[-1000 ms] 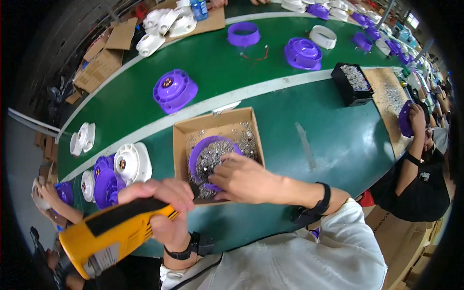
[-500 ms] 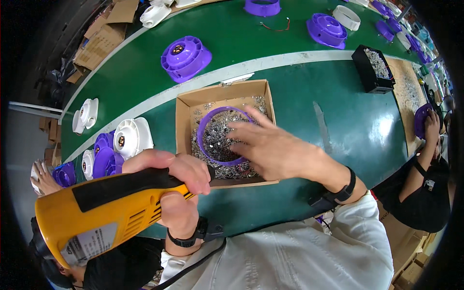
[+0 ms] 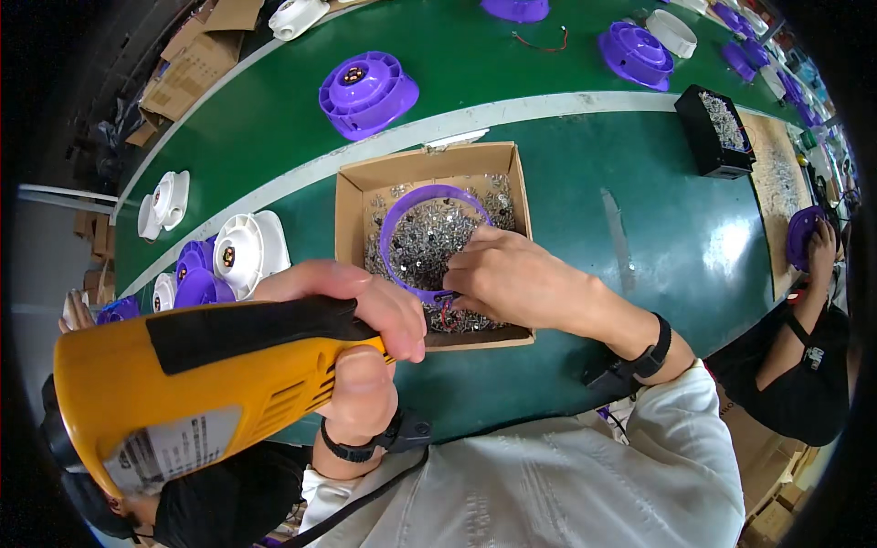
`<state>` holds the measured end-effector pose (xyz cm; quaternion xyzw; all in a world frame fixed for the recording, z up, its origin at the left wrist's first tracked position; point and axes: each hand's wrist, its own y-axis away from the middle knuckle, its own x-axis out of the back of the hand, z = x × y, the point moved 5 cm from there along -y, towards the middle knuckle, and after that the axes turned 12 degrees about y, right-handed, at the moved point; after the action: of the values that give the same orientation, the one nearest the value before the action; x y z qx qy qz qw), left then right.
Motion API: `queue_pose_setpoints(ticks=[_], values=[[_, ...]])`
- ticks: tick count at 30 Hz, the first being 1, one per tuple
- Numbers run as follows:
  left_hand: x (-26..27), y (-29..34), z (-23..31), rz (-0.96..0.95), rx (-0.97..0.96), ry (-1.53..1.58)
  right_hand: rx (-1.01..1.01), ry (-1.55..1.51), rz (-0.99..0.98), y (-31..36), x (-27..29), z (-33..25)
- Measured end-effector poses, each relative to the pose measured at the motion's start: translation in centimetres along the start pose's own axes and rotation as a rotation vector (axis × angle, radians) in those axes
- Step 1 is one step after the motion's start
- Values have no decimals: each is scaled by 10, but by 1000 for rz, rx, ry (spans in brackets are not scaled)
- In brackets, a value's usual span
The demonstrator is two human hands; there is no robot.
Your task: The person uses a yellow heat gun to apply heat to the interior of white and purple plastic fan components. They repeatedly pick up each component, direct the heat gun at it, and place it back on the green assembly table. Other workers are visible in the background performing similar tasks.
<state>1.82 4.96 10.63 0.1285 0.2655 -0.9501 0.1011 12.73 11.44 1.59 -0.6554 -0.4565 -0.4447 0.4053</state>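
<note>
My left hand (image 3: 370, 338) is wrapped round the narrow end of a yellow and black power tool (image 3: 206, 384). The tool's thick body points to the lower left, above the bench. In front of me an open cardboard box (image 3: 361, 173) holds many small metal screws (image 3: 434, 233). A purple plastic ring (image 3: 387, 247) lies on the screws inside it. My right hand (image 3: 512, 279) reaches over the ring's right side. Its fingers are curled together among the screws and by the rim; their tips are hidden, so what they pinch does not show.
White housings (image 3: 245, 256) and purple housings (image 3: 203, 288) cluster left of the box. Another purple housing (image 3: 365, 91) sits beyond the pale strip. A black bin of screws (image 3: 713, 132) stands at the right. Co-workers' hands show at the far left (image 3: 77, 312) and right (image 3: 822, 247).
My right hand has gone from spread fingers above the ring to curled fingers down in the box. My left hand and the power tool have shifted slightly.
</note>
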Motion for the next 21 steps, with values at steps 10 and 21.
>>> queue_pose_setpoints(ticks=[10, 21], values=[[-6, -5, -1, -8, -30, -100, -28, 188, -9, 2, -8, -3], [-3, -8, -9, 69, 23, 96, -40, 148, -29, 3, -13, 0]])
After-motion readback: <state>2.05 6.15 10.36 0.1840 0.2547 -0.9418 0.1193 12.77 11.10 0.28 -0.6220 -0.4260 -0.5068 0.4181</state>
